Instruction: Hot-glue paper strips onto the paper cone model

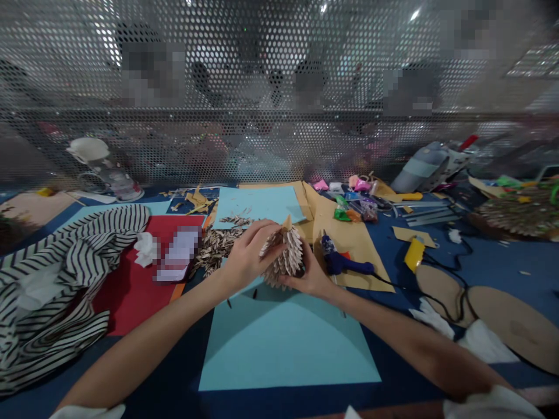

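Left hand (250, 251) and right hand (315, 278) clasped the scaly piece (286, 265); hard squeezing risked dislodging scales (294, 247), though their bonding was unclear.

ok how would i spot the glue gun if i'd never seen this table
On the blue table, find the tan paper beside the person's right hand. The glue gun lies on it, set apart from the bright little packets farther back by its pistol shape and dark blue colour.

Near blue sheet (288, 349), open this side of scaly piece (292, 256); obstacles: glue gun (345, 263) right, flake heap (215, 251) left, perforated screen (262, 148) behind.
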`<state>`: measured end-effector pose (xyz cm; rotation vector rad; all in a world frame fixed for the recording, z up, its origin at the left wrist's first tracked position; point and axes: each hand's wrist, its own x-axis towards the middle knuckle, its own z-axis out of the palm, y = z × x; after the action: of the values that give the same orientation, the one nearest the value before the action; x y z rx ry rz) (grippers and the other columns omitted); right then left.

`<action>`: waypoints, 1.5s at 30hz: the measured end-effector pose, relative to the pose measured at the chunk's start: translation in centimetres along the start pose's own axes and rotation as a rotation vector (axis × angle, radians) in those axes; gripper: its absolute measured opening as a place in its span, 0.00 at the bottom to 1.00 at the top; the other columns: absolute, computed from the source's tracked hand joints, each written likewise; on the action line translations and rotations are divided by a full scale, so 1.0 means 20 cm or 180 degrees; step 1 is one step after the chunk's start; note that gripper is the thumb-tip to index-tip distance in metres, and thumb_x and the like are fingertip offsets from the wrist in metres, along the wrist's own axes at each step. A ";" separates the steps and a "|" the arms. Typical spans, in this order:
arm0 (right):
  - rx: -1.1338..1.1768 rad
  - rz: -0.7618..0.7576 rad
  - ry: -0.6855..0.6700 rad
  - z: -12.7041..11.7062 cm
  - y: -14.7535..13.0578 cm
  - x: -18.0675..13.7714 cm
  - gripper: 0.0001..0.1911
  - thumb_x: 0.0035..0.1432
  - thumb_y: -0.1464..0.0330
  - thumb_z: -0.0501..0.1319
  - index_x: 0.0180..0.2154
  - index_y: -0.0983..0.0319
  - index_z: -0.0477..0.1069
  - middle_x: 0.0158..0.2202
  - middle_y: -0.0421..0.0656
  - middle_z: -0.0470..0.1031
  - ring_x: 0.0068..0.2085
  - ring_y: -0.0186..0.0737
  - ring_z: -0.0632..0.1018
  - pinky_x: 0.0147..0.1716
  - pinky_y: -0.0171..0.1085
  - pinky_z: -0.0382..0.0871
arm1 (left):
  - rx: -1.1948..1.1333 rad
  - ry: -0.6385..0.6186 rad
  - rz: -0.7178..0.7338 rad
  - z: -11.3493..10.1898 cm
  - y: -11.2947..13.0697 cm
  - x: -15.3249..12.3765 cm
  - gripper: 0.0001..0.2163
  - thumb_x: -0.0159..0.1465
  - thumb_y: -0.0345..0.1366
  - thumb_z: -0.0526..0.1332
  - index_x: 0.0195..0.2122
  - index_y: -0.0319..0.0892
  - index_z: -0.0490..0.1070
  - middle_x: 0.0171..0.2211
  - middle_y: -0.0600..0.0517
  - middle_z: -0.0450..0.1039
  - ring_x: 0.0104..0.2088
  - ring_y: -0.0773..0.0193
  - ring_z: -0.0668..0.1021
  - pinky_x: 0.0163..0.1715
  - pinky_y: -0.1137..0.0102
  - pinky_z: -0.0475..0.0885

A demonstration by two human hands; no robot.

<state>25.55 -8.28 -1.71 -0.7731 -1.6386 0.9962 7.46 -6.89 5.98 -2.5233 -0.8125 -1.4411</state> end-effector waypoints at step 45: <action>0.0106 0.0111 -0.0081 0.00 0.02 -0.01 0.44 0.44 0.60 0.70 0.58 0.55 0.49 0.56 0.51 0.62 0.57 0.52 0.66 0.56 0.50 0.62 | -0.0029 0.0025 0.0002 0.02 -0.01 -0.02 0.07 0.61 0.30 0.61 0.40 0.44 0.72 0.44 0.48 0.70 0.46 0.62 0.75 0.54 0.56 0.68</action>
<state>25.51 -8.25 -2.15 -0.7719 -1.6312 1.0593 7.45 -6.77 5.43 -2.5227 -0.8056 -1.4571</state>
